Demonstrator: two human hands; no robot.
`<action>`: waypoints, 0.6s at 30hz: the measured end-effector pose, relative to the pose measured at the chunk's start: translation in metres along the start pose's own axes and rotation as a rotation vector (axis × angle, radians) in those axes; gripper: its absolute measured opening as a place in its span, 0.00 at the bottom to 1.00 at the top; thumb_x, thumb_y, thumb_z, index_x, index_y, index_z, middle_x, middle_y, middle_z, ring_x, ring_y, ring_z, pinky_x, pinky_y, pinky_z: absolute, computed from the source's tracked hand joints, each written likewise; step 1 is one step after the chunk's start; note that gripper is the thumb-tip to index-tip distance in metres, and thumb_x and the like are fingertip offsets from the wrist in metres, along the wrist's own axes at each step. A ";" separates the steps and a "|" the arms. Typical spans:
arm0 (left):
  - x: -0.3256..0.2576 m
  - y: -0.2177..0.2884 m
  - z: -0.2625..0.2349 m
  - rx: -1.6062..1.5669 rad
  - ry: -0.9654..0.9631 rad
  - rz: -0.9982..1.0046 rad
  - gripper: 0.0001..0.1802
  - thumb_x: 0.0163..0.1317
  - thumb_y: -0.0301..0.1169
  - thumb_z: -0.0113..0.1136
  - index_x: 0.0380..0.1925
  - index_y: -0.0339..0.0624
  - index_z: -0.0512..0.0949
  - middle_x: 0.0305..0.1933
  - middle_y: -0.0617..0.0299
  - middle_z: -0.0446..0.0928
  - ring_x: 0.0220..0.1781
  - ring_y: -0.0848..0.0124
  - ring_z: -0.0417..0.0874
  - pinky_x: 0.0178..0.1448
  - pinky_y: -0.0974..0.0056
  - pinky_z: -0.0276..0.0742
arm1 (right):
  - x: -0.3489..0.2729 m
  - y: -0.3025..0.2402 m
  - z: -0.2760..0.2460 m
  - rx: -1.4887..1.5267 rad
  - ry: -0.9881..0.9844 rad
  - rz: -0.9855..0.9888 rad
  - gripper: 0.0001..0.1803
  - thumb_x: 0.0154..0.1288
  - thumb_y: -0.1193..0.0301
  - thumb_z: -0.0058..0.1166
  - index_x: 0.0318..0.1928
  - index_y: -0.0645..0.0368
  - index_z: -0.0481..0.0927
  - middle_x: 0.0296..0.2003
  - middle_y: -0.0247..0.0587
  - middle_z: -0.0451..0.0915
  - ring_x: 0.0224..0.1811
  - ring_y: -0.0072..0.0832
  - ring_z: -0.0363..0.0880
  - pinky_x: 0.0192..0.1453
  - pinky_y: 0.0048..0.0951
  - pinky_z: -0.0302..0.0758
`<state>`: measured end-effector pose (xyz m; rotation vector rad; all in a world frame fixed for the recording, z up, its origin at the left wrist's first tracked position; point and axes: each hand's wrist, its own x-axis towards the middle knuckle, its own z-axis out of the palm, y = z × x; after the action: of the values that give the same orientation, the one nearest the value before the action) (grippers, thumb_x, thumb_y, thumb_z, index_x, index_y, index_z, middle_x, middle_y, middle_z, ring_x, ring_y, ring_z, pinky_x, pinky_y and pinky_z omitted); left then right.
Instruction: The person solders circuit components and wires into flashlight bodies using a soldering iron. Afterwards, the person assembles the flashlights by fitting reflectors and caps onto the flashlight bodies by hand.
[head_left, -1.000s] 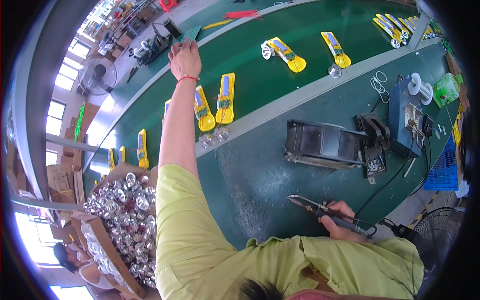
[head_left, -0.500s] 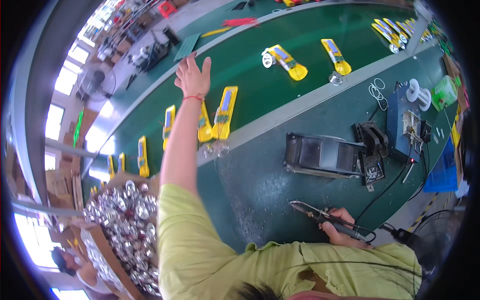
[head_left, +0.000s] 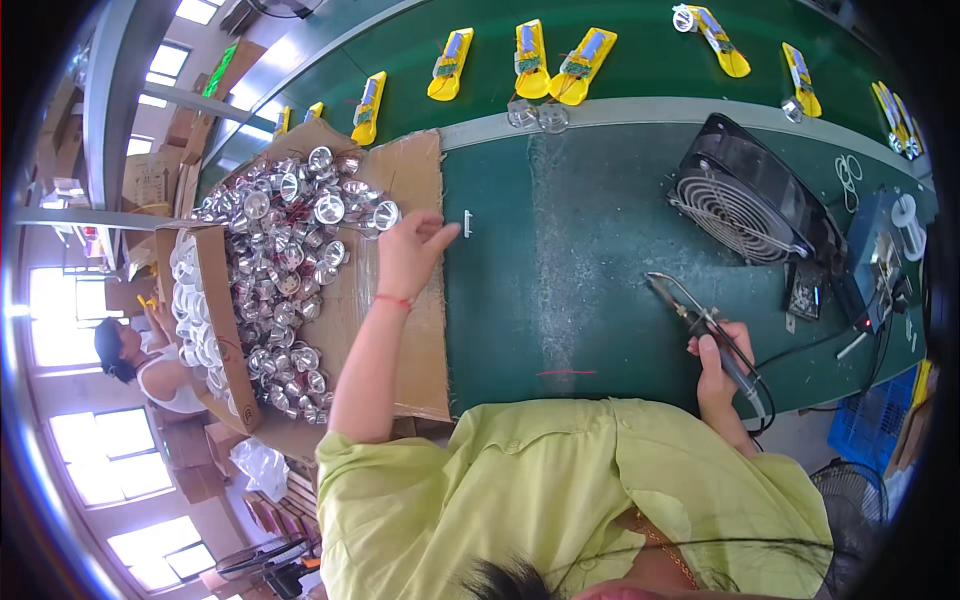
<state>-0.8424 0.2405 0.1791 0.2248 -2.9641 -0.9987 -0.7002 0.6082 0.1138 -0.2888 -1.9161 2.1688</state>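
Note:
My left hand (head_left: pixel 410 255), a red string at its wrist, is over cardboard beside the pile of silver reflector cups (head_left: pixel 285 250). Its fingers curl in, with the thumb toward the right; what they hold, if anything, is hidden. One shiny reflector cup (head_left: pixel 387 214) sits right by the fingers, seemingly touching them. My right hand (head_left: pixel 722 365) grips a soldering iron (head_left: pixel 708 330) by its dark handle, tip aimed up and left above the green bench. A small white piece (head_left: pixel 467 223) lies just right of my left thumb.
Yellow housings (head_left: pixel 452 63) with circuit boards line the green belt beyond the metal rail (head_left: pixel 640 110). A black fan (head_left: pixel 745 195) stands at right, near a blue soldering station (head_left: pixel 872 235) and solder spool (head_left: pixel 907 225). The cardboard sheet (head_left: pixel 415 340) borders the pile. Another person (head_left: pixel 165 370) sits far left.
My left hand has come back from above the belt, where it was spread, to the reflector pile. The view has turned left. The soldering iron stays in my right hand.

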 end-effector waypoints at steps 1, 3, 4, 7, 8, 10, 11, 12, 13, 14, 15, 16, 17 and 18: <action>0.003 -0.003 0.009 -0.008 -0.008 0.011 0.11 0.50 0.30 0.64 0.34 0.37 0.79 0.30 0.54 0.81 0.33 0.65 0.83 0.39 0.65 0.76 | -0.003 -0.001 -0.001 -0.010 0.012 0.003 0.09 0.58 0.75 0.52 0.37 0.65 0.68 0.29 0.42 0.75 0.29 0.22 0.76 0.34 0.23 0.75; 0.019 -0.001 0.021 0.038 0.066 0.171 0.10 0.51 0.25 0.61 0.35 0.38 0.79 0.31 0.54 0.79 0.32 0.63 0.81 0.38 0.64 0.76 | -0.004 -0.003 -0.001 0.009 0.041 -0.005 0.09 0.58 0.75 0.52 0.37 0.65 0.68 0.28 0.42 0.75 0.29 0.22 0.76 0.35 0.23 0.75; 0.023 0.003 0.021 0.144 0.008 0.273 0.11 0.50 0.20 0.59 0.35 0.41 0.79 0.33 0.56 0.77 0.32 0.62 0.79 0.38 0.63 0.75 | -0.005 -0.001 -0.003 0.000 0.025 -0.001 0.09 0.58 0.75 0.52 0.37 0.65 0.68 0.28 0.42 0.75 0.29 0.22 0.76 0.35 0.23 0.75; 0.031 0.007 0.013 0.158 -0.290 0.414 0.14 0.46 0.19 0.61 0.36 0.44 0.79 0.35 0.58 0.74 0.35 0.62 0.78 0.39 0.63 0.74 | -0.007 -0.002 -0.004 0.004 0.010 -0.003 0.09 0.58 0.76 0.53 0.36 0.65 0.69 0.28 0.41 0.75 0.28 0.21 0.76 0.34 0.21 0.74; 0.035 -0.001 0.010 0.196 -0.378 0.387 0.18 0.45 0.19 0.63 0.38 0.46 0.78 0.37 0.59 0.73 0.37 0.61 0.78 0.40 0.62 0.74 | -0.007 -0.003 -0.003 0.005 0.007 -0.001 0.08 0.58 0.76 0.53 0.36 0.65 0.69 0.28 0.41 0.75 0.28 0.20 0.75 0.33 0.21 0.73; 0.038 -0.006 0.006 0.246 -0.362 0.517 0.19 0.44 0.20 0.63 0.40 0.46 0.77 0.37 0.58 0.73 0.37 0.60 0.78 0.41 0.62 0.74 | -0.006 -0.004 -0.002 -0.003 -0.004 0.006 0.09 0.57 0.77 0.55 0.35 0.65 0.69 0.27 0.40 0.76 0.27 0.20 0.75 0.31 0.20 0.72; 0.039 -0.005 0.007 0.299 -0.335 0.624 0.21 0.43 0.20 0.64 0.41 0.45 0.77 0.37 0.58 0.73 0.38 0.59 0.78 0.41 0.61 0.74 | -0.006 0.000 -0.004 -0.013 -0.025 -0.017 0.09 0.57 0.77 0.55 0.35 0.65 0.70 0.27 0.40 0.76 0.27 0.19 0.75 0.32 0.21 0.71; 0.040 -0.004 0.011 0.295 -0.341 0.632 0.21 0.43 0.20 0.64 0.41 0.45 0.77 0.37 0.58 0.73 0.38 0.59 0.78 0.41 0.61 0.74 | -0.005 -0.001 -0.007 -0.051 -0.055 -0.002 0.08 0.58 0.76 0.53 0.35 0.64 0.68 0.28 0.41 0.75 0.28 0.21 0.75 0.33 0.22 0.73; 0.037 0.007 0.011 0.306 -0.307 0.671 0.20 0.43 0.21 0.65 0.41 0.44 0.76 0.37 0.58 0.73 0.38 0.59 0.78 0.41 0.62 0.75 | -0.006 -0.002 -0.008 -0.088 -0.088 0.021 0.08 0.59 0.75 0.52 0.35 0.64 0.67 0.30 0.42 0.74 0.29 0.22 0.75 0.35 0.24 0.75; 0.032 0.018 0.010 0.319 -0.270 0.704 0.20 0.43 0.22 0.65 0.41 0.42 0.76 0.36 0.58 0.73 0.38 0.58 0.78 0.41 0.62 0.75 | -0.005 -0.002 -0.009 -0.087 -0.088 0.029 0.08 0.59 0.75 0.52 0.35 0.64 0.67 0.30 0.42 0.74 0.29 0.22 0.75 0.35 0.24 0.75; 0.028 0.029 0.009 0.320 -0.277 0.698 0.20 0.43 0.22 0.65 0.41 0.42 0.76 0.36 0.58 0.73 0.38 0.58 0.78 0.41 0.62 0.75 | -0.005 -0.002 -0.009 -0.084 -0.096 0.015 0.08 0.59 0.75 0.52 0.35 0.64 0.67 0.30 0.43 0.74 0.29 0.22 0.75 0.35 0.24 0.75; 0.023 0.039 0.007 0.307 -0.316 0.641 0.20 0.43 0.23 0.66 0.40 0.41 0.76 0.37 0.58 0.74 0.38 0.59 0.78 0.41 0.62 0.75 | -0.004 -0.001 -0.009 -0.080 -0.105 0.003 0.08 0.59 0.75 0.52 0.35 0.64 0.67 0.30 0.43 0.74 0.29 0.22 0.75 0.35 0.24 0.75; 0.020 0.043 0.010 0.295 -0.356 0.584 0.20 0.43 0.24 0.66 0.40 0.40 0.75 0.38 0.58 0.74 0.39 0.60 0.78 0.42 0.63 0.75 | -0.003 -0.002 -0.008 -0.079 -0.106 0.014 0.08 0.59 0.75 0.52 0.35 0.64 0.67 0.30 0.43 0.74 0.29 0.22 0.75 0.35 0.24 0.75; 0.021 0.044 0.015 0.297 -0.365 0.579 0.20 0.43 0.24 0.66 0.40 0.40 0.75 0.38 0.58 0.74 0.39 0.60 0.78 0.42 0.63 0.75 | -0.002 -0.004 -0.007 -0.061 -0.089 0.002 0.08 0.58 0.75 0.53 0.35 0.64 0.68 0.28 0.42 0.76 0.29 0.21 0.75 0.34 0.23 0.73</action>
<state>-0.8694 0.2817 0.1927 -0.8539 -3.1508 -0.5707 -0.6960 0.6141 0.1165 -0.2084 -2.0329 2.1620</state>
